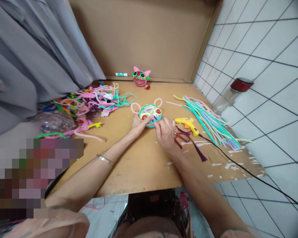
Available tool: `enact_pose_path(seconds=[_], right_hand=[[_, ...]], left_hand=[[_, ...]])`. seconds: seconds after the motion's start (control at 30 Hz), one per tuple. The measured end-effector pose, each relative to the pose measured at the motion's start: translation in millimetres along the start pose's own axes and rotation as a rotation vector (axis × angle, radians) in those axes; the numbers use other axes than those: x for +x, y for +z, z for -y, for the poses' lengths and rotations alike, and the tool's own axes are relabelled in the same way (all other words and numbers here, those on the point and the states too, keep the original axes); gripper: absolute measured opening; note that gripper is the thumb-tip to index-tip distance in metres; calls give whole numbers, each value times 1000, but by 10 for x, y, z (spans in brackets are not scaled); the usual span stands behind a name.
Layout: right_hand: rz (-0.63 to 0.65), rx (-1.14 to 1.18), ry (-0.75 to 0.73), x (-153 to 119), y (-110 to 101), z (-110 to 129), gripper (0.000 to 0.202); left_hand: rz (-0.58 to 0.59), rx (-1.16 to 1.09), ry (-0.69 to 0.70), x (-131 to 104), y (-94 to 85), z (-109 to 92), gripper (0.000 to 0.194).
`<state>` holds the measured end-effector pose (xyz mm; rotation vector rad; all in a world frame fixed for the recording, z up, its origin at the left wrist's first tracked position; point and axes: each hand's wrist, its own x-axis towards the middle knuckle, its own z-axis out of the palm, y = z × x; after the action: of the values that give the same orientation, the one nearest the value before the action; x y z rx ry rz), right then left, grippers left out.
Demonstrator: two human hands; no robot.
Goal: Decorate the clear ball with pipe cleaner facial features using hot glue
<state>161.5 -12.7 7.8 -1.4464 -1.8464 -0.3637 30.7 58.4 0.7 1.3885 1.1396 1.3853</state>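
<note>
My left hand [138, 126] is closed on the left edge of a round pipe-cleaner animal face [151, 109], its thumb lying across the front. The face has a green rim, red and yellow eye rings and two pink loops for ears. At its lower right edge, the curled fingers of my right hand [165, 132] press against the rim; their tips are partly hidden. Just right of that hand lies a yellow glue gun [187, 124]. Red-handled scissors [181, 139] rest below the glue gun, beside purple strips [200, 152].
Pipe cleaners [208, 122] lie in a bundle at the right, with a tangled colourful heap [96, 99] at the left. A finished-looking pink-eared face [140, 77] and a glue stick [121, 74] stand at the back. A black cord [228, 160] crosses the right edge near a red-lidded jar [228, 97].
</note>
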Motion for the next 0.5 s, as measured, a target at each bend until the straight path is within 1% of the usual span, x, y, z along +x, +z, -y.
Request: enact_pose_path(seconds=[0.07,0.17,0.27,0.33,0.4,0.47,0.5], right_hand=[[21,12,-14,-9,-11,32,24],[87,-12,-53,-14,-17,69,24],[106,-79,-47,4,-26,63,29],[71,-94,18,13,-56,14,29],[22,-90,124,-10,-122,-81,26],[-17,-92,223,-85,-231,-216,24],[-16,-100,241,-137,-298,-293,24]], left_hand=[[-9,18,6,-15,-5,-5,55],[2,26,13,-27,-2,-12,55],[28,24,34,-27,2,-24,55],[26,32,34,-20,-5,-25,55],[2,45,16,-8,-21,-15,58],[-24,61,4,8,-40,8,61],[-32,64,6,16,-46,24,61]])
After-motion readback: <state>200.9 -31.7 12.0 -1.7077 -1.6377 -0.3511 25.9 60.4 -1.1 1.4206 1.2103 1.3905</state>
